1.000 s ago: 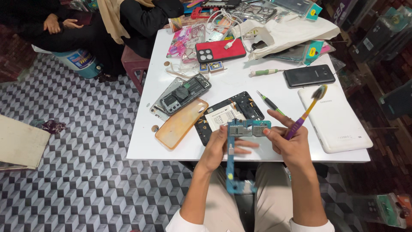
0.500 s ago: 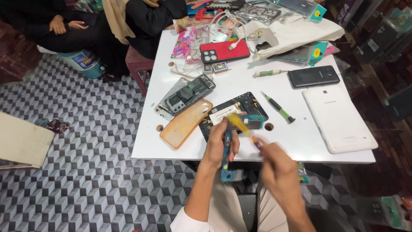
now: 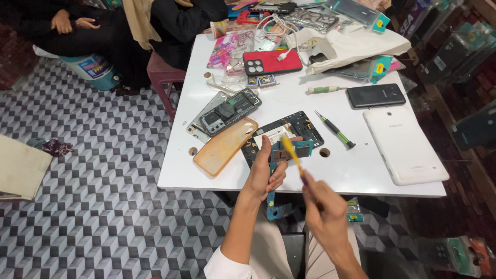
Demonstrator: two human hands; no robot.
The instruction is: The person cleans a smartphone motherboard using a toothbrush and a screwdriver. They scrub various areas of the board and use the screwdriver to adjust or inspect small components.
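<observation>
The left hand [image 3: 266, 175] is closed around a long teal circuit board [image 3: 274, 178]. It holds the board up at the near edge of the white table [image 3: 206, 175], with the thumb pointing up along the board's side. The right hand [image 3: 323, 206] is curled shut on a toothbrush with a yellow head and purple handle [image 3: 292, 155]. The brush head lies on the top part of the board, so the step in hand looks like brushing the board clean. The right hand is a bit blurry, so I cannot tell just how the fingers sit on the handle.

Right behind the board an opened black phone with its insides showing [image 3: 287, 132] lies flat on the table. An orange see-through phone cover [image 3: 225, 146] lies just beside it, to the left. A small screwdriver with a green and black handle [image 3: 336, 130] lies near, to the right, and a white tablet [image 3: 404, 145] lies further right.

The next move seems to need short, soft strokes. The left hand must keep the board steady so the small parts on it do not bend.
</observation>
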